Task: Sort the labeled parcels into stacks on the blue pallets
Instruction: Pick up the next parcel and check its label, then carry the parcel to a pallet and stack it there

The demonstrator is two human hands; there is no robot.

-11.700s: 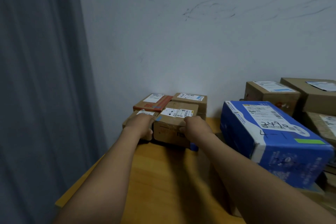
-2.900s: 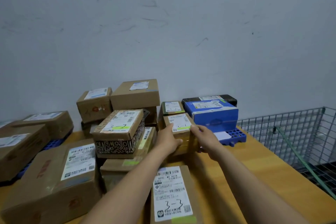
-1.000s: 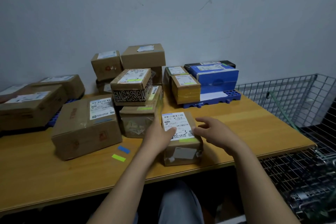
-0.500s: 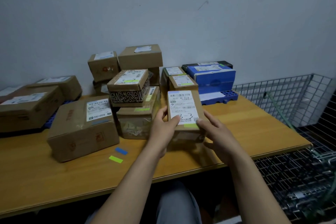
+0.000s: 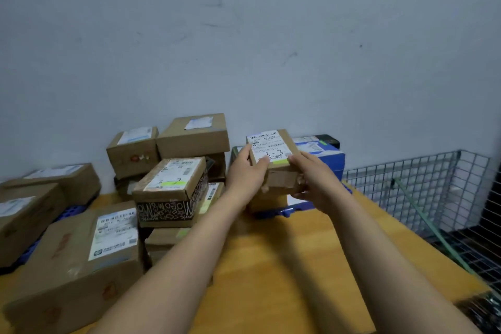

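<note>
A small brown parcel (image 5: 279, 171) with a white label marked "3-3" and a green strip is gripped between my left hand (image 5: 245, 173) on its left side and my right hand (image 5: 311, 179) on its right. It sits over a brown parcel (image 5: 267, 202) on the blue pallet (image 5: 276, 211) at the table's far right; whether it touches that parcel I cannot tell. A blue box (image 5: 329, 156) lies behind it on the same pallet.
Left of my arms a patterned box (image 5: 169, 192) marked "2" tops a stack, with more brown parcels (image 5: 193, 135) behind it. A large parcel (image 5: 78, 260) lies at front left. Another blue pallet (image 5: 67, 211) shows at far left. A wire cage (image 5: 433, 192) borders the wooden table (image 5: 284, 266) on the right.
Both hands picked the "3-3" parcel up from the table's front and carried it forward and up over the stack on the right blue pallet.
</note>
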